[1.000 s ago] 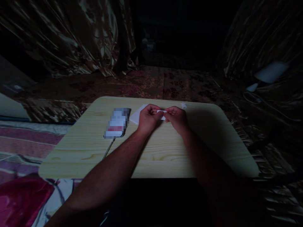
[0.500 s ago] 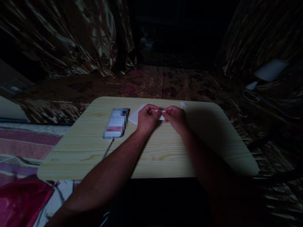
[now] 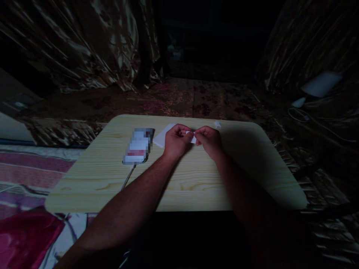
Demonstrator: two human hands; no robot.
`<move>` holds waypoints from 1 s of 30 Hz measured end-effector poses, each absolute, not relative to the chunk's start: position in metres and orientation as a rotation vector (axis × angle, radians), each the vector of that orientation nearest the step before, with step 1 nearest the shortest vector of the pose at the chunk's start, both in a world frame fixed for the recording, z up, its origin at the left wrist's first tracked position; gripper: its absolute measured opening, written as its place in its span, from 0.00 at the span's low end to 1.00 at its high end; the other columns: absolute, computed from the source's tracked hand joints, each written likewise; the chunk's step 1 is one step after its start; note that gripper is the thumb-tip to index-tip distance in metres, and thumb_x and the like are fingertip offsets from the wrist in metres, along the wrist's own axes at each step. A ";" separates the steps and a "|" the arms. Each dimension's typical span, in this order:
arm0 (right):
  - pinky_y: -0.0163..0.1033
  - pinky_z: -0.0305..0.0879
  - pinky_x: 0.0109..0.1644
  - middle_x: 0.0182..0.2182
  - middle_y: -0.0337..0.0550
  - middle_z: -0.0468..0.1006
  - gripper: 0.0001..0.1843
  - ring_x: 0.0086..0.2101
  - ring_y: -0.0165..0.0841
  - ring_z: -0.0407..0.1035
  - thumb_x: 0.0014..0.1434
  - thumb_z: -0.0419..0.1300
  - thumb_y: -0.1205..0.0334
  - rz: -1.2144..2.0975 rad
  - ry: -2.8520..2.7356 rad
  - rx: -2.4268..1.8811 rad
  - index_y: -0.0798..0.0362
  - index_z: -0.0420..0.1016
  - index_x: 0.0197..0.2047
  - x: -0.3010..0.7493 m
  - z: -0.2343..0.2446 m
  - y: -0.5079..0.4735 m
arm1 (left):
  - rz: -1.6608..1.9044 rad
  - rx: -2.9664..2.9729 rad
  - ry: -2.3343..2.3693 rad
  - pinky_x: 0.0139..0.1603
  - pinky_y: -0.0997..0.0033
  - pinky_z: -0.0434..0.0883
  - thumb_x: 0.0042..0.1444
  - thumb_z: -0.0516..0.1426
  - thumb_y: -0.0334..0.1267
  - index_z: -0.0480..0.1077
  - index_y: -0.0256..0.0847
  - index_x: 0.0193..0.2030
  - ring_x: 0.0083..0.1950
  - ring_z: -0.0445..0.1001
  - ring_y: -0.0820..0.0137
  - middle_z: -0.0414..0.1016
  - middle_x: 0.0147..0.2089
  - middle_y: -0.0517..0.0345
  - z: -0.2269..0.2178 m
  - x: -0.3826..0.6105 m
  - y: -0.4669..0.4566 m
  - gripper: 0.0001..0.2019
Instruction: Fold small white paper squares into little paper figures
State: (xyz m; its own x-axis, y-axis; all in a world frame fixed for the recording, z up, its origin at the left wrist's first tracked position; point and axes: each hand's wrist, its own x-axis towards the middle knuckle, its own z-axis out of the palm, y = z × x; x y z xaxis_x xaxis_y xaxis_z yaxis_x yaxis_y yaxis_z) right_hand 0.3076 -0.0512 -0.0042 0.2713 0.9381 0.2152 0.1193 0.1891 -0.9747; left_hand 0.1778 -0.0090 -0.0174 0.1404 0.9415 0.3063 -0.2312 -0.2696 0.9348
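Note:
Between my hands, over the far half of the wooden table (image 3: 140, 186), is a small piece of white paper (image 3: 192, 139). My left hand (image 3: 177, 140) pinches its left side with thumb and fingers. My right hand (image 3: 208, 139) pinches the right side, its thumb close to the left one. Fingers cover much of the paper, so its folds cannot be made out. A stack of white paper (image 3: 162, 136) lies just left of my left hand, partly behind it. Beyond my right hand sits a small crumpled or folded white paper piece (image 3: 217, 124).
A phone (image 3: 138, 145) with a blurred screen lies left of my hands, a cable (image 3: 128, 178) running from its lower end. Behind the table is a ledge with patterned cloth (image 3: 179, 98). A white lamp (image 3: 321, 85) stands at the right; a bed with striped cover (image 3: 30, 164) is at the left.
My hands stay in nearly the same place, with the paper between them. The fingers shift slightly, and a bit more of the paper shows below the thumbs.

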 end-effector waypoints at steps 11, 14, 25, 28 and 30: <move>0.33 0.60 0.26 0.17 0.34 0.71 0.06 0.20 0.27 0.65 0.52 0.60 0.59 0.695 -1.187 -1.286 0.53 0.73 0.30 0.309 -0.003 -0.051 | 1.251 1.213 0.786 0.30 0.75 0.65 0.42 0.68 0.38 0.74 0.36 0.28 0.26 0.69 0.76 0.75 0.25 0.60 -0.016 0.178 -0.010 0.10; 0.33 0.61 0.27 0.17 0.34 0.71 0.06 0.20 0.28 0.65 0.52 0.60 0.59 0.678 -1.186 -1.303 0.53 0.73 0.30 0.308 -0.003 -0.052 | 1.281 1.199 0.787 0.31 0.74 0.65 0.42 0.68 0.37 0.74 0.36 0.27 0.26 0.69 0.76 0.75 0.26 0.60 -0.015 0.178 -0.012 0.09; 0.33 0.59 0.25 0.15 0.33 0.70 0.04 0.19 0.28 0.64 0.49 0.60 0.61 0.687 -1.133 -1.311 0.53 0.72 0.27 0.310 0.000 -0.053 | 1.298 1.067 0.721 0.33 0.74 0.67 0.43 0.67 0.36 0.74 0.36 0.26 0.28 0.70 0.75 0.75 0.27 0.59 -0.013 0.176 -0.009 0.07; 0.32 0.57 0.23 0.14 0.32 0.69 0.04 0.18 0.28 0.64 0.48 0.60 0.62 0.673 -1.062 -1.374 0.53 0.72 0.27 0.318 0.004 -0.052 | 1.352 1.044 0.759 0.32 0.72 0.69 0.45 0.65 0.39 0.72 0.37 0.25 0.27 0.70 0.75 0.75 0.27 0.58 -0.011 0.169 0.000 0.09; 0.32 0.57 0.24 0.13 0.32 0.68 0.03 0.18 0.28 0.63 0.48 0.59 0.62 0.665 -1.026 -1.373 0.53 0.71 0.26 0.321 0.007 -0.051 | 1.406 1.056 0.834 0.32 0.73 0.69 0.46 0.66 0.41 0.72 0.37 0.26 0.26 0.71 0.75 0.74 0.26 0.58 -0.010 0.165 0.004 0.10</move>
State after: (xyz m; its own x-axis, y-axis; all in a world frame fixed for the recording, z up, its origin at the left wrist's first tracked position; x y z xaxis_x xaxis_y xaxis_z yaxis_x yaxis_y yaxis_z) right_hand 0.3208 -0.0515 0.0066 0.4407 0.8758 0.1971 0.1782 0.1298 -0.9754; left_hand 0.1652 0.0035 -0.0104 0.0363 0.9899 0.1372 -0.3543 -0.1156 0.9280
